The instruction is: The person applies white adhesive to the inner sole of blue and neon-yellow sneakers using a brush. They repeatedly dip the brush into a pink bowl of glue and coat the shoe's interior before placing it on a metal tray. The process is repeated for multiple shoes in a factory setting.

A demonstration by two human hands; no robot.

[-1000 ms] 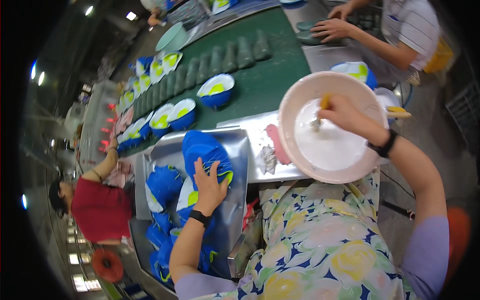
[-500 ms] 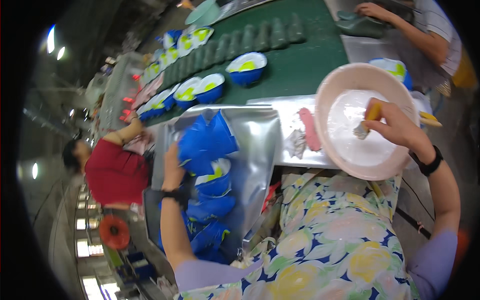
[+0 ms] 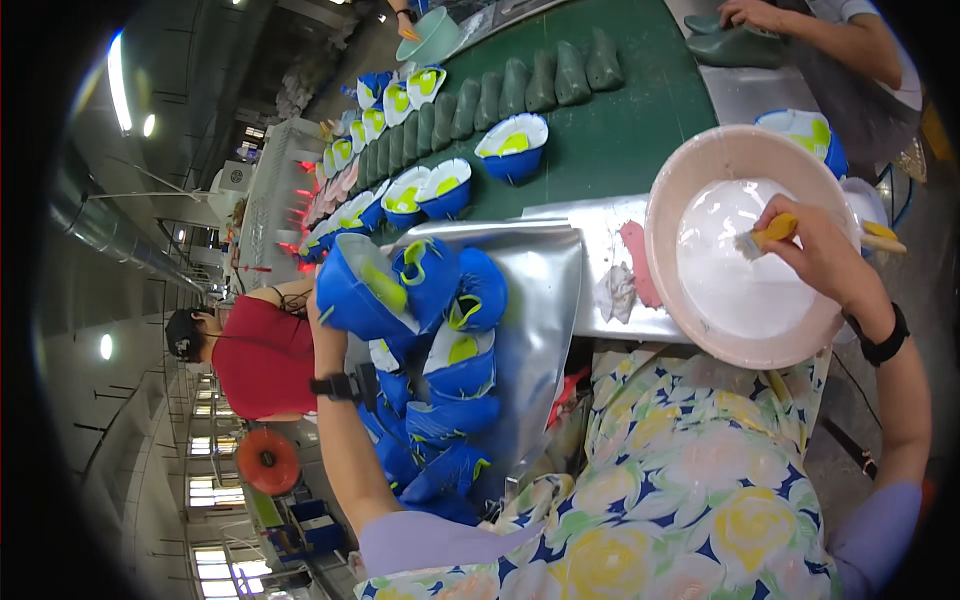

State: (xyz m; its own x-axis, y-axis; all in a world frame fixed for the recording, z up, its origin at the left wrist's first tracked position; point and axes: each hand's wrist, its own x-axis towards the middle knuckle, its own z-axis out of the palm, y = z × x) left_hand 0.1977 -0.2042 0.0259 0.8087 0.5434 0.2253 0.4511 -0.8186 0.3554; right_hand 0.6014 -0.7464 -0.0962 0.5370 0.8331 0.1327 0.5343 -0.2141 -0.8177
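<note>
At the left, my left hand (image 3: 329,345) is closed on a blue shoe upper (image 3: 352,300) with a lime-green lining. The upper hides most of its fingers. Beneath it, more blue uppers (image 3: 455,415) lie heaped in a metal tray (image 3: 545,290). My right hand (image 3: 822,250) grips a brush (image 3: 772,233) by its yellow handle, bristles pointing left. Brush and hand are over a pale pink basin (image 3: 672,290) holding white liquid (image 3: 735,290); the bristles look just above the liquid.
A pink cloth (image 3: 638,265) and a crumpled grey rag (image 3: 618,292) lie beside the basin. On the green conveyor belt (image 3: 640,130) stand dark shoe lasts (image 3: 572,75) and blue-and-white uppers (image 3: 512,148). A co-worker in red (image 3: 262,355) is at left; another's hand (image 3: 752,15) touches lasts at top right.
My left hand has raised a blue upper from the heap and turned it so its lime lining shows. My right hand, with the brush, stays over the basin. The view has shifted slightly.
</note>
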